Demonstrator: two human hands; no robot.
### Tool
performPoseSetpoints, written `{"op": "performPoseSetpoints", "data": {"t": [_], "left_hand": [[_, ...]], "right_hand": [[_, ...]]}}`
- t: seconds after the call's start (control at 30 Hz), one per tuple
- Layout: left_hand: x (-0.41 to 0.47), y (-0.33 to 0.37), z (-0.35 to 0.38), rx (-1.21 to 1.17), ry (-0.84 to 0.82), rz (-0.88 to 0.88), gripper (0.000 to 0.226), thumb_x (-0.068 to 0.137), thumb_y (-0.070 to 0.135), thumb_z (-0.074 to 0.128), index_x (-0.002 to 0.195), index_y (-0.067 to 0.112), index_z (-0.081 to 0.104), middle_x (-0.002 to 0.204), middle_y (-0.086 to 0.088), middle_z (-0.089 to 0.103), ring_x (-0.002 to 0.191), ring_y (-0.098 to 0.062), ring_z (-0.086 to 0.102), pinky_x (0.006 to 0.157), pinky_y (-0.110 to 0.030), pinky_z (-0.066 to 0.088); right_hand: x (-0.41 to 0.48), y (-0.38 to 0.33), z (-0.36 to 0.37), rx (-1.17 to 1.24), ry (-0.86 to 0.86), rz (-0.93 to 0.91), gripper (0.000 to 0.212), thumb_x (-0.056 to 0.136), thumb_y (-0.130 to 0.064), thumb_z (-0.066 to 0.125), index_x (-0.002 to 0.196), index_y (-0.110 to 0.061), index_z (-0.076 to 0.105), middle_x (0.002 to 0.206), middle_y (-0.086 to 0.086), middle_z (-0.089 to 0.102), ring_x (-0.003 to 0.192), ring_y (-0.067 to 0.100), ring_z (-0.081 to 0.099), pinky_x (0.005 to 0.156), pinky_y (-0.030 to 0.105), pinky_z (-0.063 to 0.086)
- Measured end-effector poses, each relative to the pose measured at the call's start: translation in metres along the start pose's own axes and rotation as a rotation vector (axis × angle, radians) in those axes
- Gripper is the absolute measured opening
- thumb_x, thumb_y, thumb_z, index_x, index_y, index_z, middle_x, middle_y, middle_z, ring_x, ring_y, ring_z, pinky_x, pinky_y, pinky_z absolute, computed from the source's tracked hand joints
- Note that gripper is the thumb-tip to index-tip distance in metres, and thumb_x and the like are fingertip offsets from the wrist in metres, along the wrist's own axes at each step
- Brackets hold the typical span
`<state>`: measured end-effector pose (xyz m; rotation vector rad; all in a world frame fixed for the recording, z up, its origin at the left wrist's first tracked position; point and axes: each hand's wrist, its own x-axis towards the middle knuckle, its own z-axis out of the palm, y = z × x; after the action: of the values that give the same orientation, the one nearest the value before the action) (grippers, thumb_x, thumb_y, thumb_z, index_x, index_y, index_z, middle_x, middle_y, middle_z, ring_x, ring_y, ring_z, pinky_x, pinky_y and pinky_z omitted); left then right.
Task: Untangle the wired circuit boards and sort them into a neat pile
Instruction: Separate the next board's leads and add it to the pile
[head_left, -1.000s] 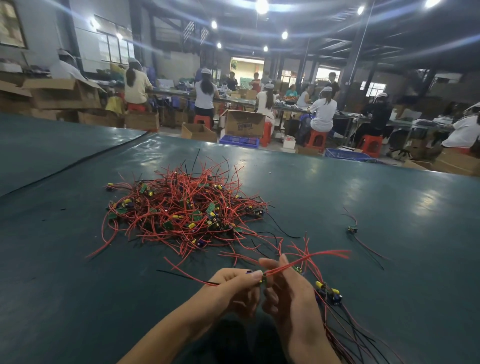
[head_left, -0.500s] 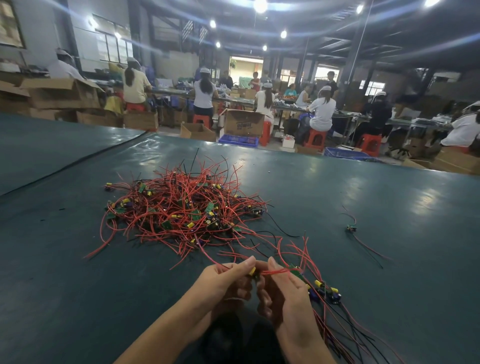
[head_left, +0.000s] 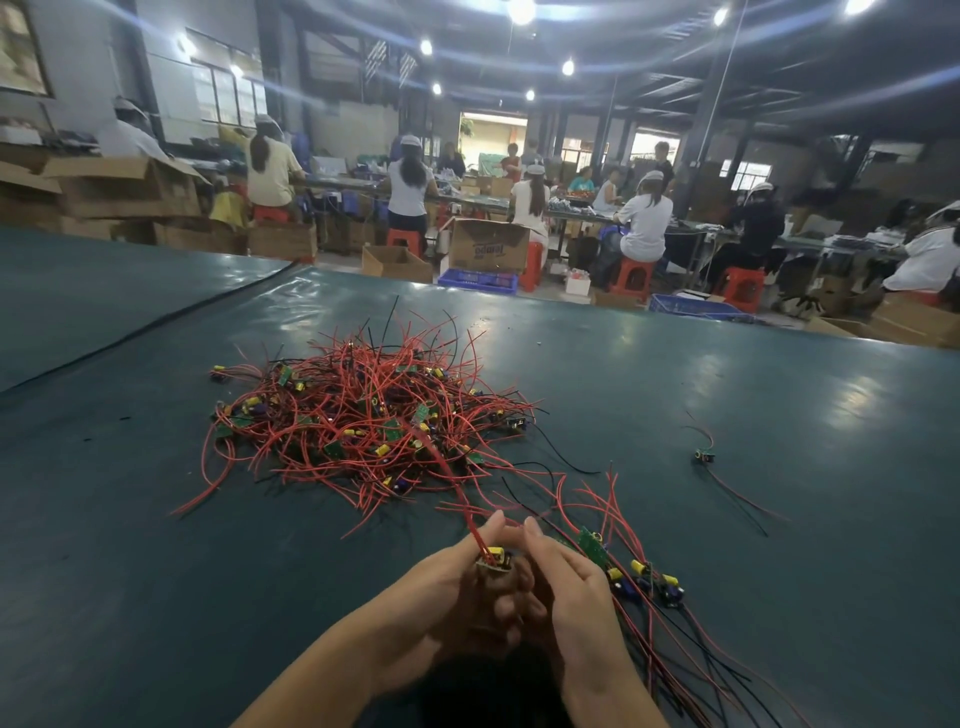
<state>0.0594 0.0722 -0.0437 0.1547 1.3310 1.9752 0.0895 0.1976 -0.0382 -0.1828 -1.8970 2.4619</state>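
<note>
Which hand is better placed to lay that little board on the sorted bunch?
Right, probably. The sorted bunch lies just beside the right hand; the left hand, gripping the board, would have to cross over it.

From where I stand, only the arms show at the near edge: the left forearm (head_left: 332, 670) and the right forearm (head_left: 608, 680), both bare as far up as they are visible. The left hand (head_left: 457, 587) and right hand (head_left: 571, 582) are bare too, with short, plain nails. Between the arms lies a dark patch, too blurred to make out.
</note>
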Motion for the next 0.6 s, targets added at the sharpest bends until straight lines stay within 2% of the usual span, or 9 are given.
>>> {"op": "performPoseSetpoints", "data": {"t": [0.03,0.1,0.2,0.33,0.43,0.6], "left_hand": [[-0.0006,-0.0001,0.0002,0.009,-0.005,-0.011,0.057,0.068,0.07,0.066,0.078,0.014,0.064,0.06,-0.001,0.051,0.061,-0.018,0.055,0.065,-0.029,0.045],[-0.0015,0.0008,-0.0008,0.013,-0.023,-0.037,0.057,0.062,0.071,0.071,0.076,0.015,0.065,0.061,-0.001,0.051,0.06,-0.017,0.055,0.064,-0.028,0.047],[-0.003,0.0025,-0.0026,0.012,-0.033,-0.049,0.057,0.064,0.07,0.069,0.082,0.016,0.067,0.062,-0.001,0.05,0.059,-0.016,0.054,0.062,-0.026,0.048],[-0.0031,0.0027,-0.0004,0.01,-0.043,-0.04,0.048,0.072,0.068,0.058,0.07,0.02,0.058,0.058,0.003,0.044,0.054,-0.011,0.047,0.057,-0.022,0.044],[-0.0035,0.0035,-0.0004,0.038,-0.032,-0.086,0.05,0.072,0.068,0.055,0.058,0.021,0.046,0.055,0.002,0.044,0.052,-0.013,0.046,0.057,-0.021,0.042],[-0.0045,0.0041,0.0016,0.022,-0.037,-0.07,0.046,0.075,0.062,0.061,0.056,0.02,0.062,0.056,0.005,0.042,0.051,-0.009,0.043,0.054,-0.02,0.041]], "right_hand": [[-0.0004,-0.0002,0.0002,-0.003,0.004,0.005,0.027,0.083,-0.03,0.061,0.081,-0.008,0.077,0.066,0.019,0.063,0.052,0.023,0.062,0.052,0.03,0.051],[0.0,0.0005,-0.0005,-0.004,0.02,0.022,0.026,0.083,-0.027,0.062,0.084,-0.005,0.075,0.059,0.015,0.058,0.045,0.02,0.058,0.046,0.027,0.047],[0.0004,0.0008,-0.0009,0.001,0.014,0.038,0.021,0.088,-0.021,0.06,0.083,-0.006,0.074,0.051,0.008,0.057,0.038,0.016,0.055,0.038,0.023,0.047],[0.0006,0.0008,0.001,0.072,-0.022,0.059,0.032,0.09,-0.015,0.057,0.066,-0.009,0.076,0.05,0.012,0.06,0.032,0.016,0.052,0.032,0.022,0.043],[-0.0002,0.0004,0.0019,0.092,-0.046,0.066,0.027,0.085,-0.021,0.061,0.069,-0.005,0.074,0.058,0.02,0.062,0.033,0.019,0.053,0.032,0.025,0.045],[0.0012,0.0019,0.0019,0.081,-0.003,0.064,0.023,0.072,-0.026,0.063,0.066,-0.005,0.07,0.058,0.018,0.061,0.036,0.021,0.054,0.034,0.025,0.047]]}}
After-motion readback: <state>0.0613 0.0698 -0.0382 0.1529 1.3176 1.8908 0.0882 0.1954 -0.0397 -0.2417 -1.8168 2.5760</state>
